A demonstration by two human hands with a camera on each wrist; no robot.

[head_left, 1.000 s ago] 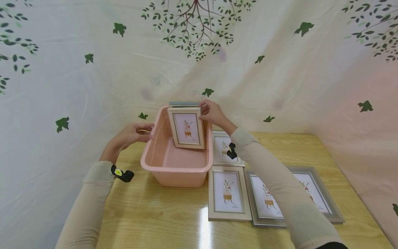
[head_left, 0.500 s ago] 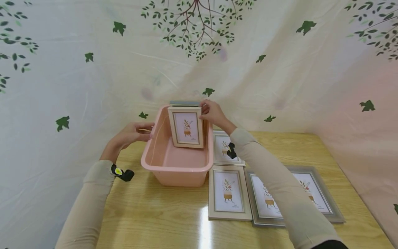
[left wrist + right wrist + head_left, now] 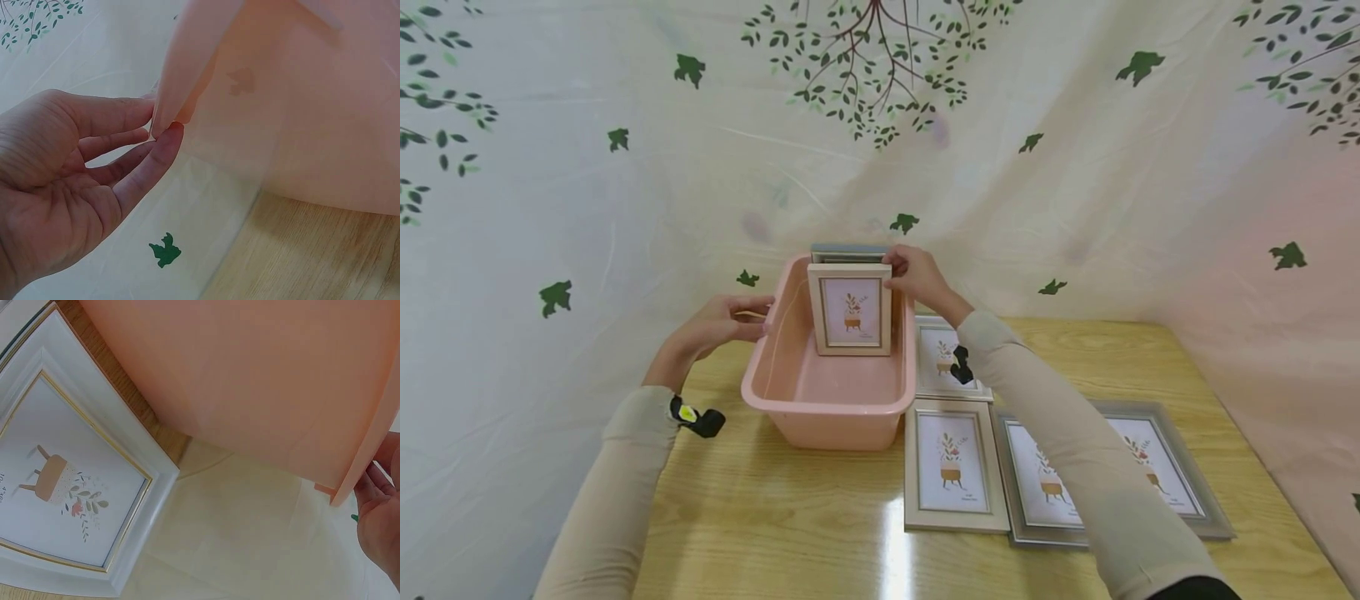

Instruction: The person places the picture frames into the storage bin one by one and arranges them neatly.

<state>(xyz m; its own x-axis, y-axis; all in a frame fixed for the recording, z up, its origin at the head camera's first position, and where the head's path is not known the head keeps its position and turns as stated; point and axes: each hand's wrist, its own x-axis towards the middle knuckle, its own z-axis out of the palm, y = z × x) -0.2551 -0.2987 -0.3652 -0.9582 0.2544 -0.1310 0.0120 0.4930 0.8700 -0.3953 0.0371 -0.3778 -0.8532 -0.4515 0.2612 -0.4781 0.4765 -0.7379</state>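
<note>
A pink plastic basin (image 3: 831, 425) stands on the table. My left hand (image 3: 715, 327) pinches its left rim between thumb and fingers, as the left wrist view shows (image 3: 75, 169). Inside, toward the back, a cream picture frame (image 3: 852, 312) stands upright with its potted-plant print facing me. My right hand (image 3: 919, 279) holds this frame at its upper right corner; the fingertips are partly hidden. Behind it, the top edge of a grey-blue frame (image 3: 848, 249) rises above the basin. The right wrist view shows the right hand (image 3: 380, 512) only in part, beyond the rim.
Right of the basin lie a whitish picture frame (image 3: 937, 358), a cream one (image 3: 956, 467) and larger grey ones (image 3: 1198, 500), partly covered by my right sleeve. The wooden table (image 3: 760, 517) meets a leaf-patterned cloth (image 3: 775, 150) behind and at the sides.
The cream picture frame in the basin has straightened from a slight tilt, and its top edge has come lower and forward. More shows of what stands behind it. The left hand keeps its place.
</note>
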